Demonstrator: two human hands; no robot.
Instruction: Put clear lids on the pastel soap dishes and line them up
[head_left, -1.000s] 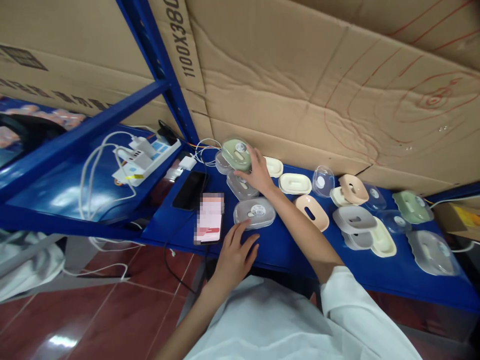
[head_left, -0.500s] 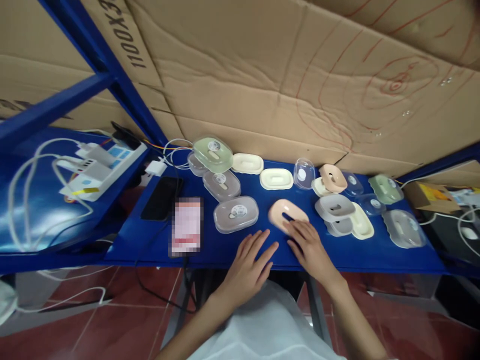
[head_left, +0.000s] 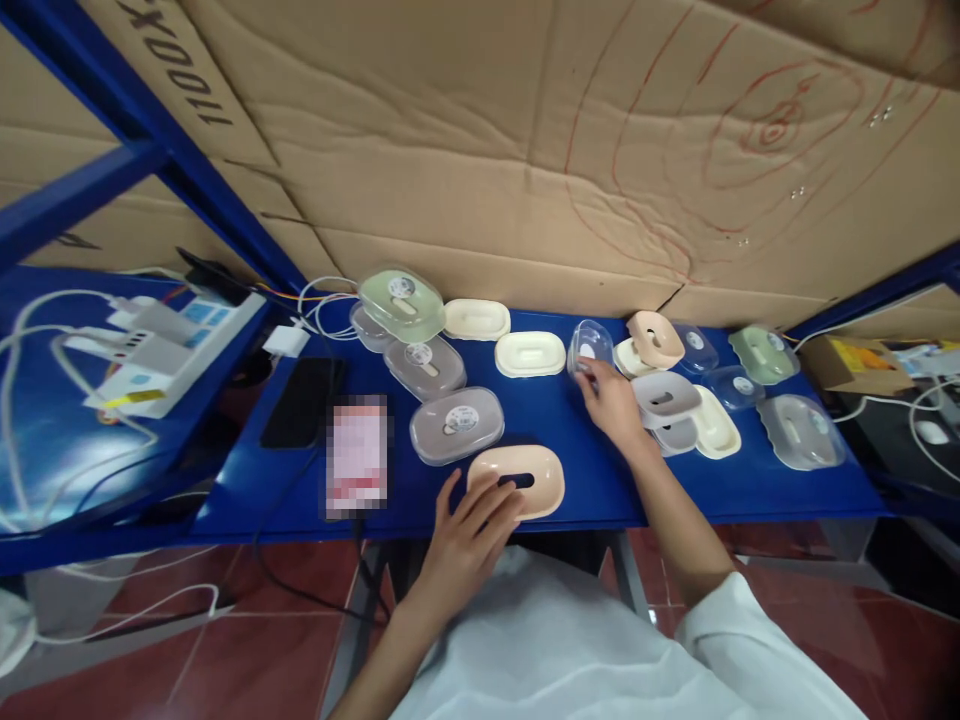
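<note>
My left hand (head_left: 463, 535) lies over the left part of a peach oval soap dish piece (head_left: 546, 478) with a dark slot, near the table's front edge. Its fingers are spread and rest on top. Reaching farther out, my right hand (head_left: 613, 402) pinches the near edge of a clear plastic lid (head_left: 592, 335) with a round sticker. Left of that lid is a cream oval tray (head_left: 529, 354). A grey dish piece (head_left: 664, 395) sits stacked just right of my right hand, and behind it a second peach piece (head_left: 660, 340) rests on a cream one.
Several lidded soap dishes, one green (head_left: 405, 303) and others grey (head_left: 457, 425), stand at left. Beside them lie a black phone (head_left: 300, 402) and a blurred pink card (head_left: 357, 455). A power strip (head_left: 180, 350) with white cables is farther left; cardboard (head_left: 420, 150) backs the table.
The peach piece has moved left and nearer to me, turning level. My left hand has come onto it. My right hand has left it and reached forward to the clear lid.
</note>
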